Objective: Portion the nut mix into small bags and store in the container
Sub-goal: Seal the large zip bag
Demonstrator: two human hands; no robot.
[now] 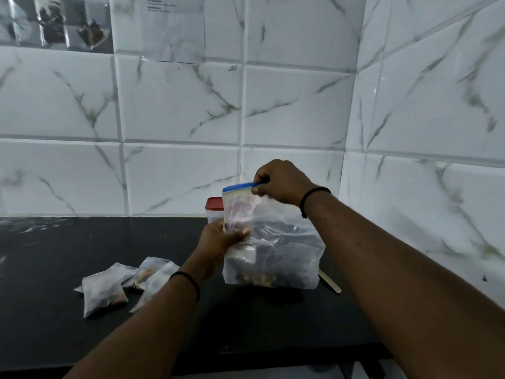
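Right hand [278,184] fingers pinch the zip bag [273,250] seal at twelve o'clock; left hand [218,239] grips its side. A slipped pinch could spill nuts across the worktop [68,255].

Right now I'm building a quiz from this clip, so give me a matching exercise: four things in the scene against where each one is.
Things:
1. large zip bag
2. small filled bags
3. red-lidded container
4. wooden stick

Places:
A. behind the large bag, by the wall
B. lying on the counter, left of the left arm
C. held in both hands
D. on the counter, right of the large bag

Pairs: 1-C, 2-B, 3-A, 4-D
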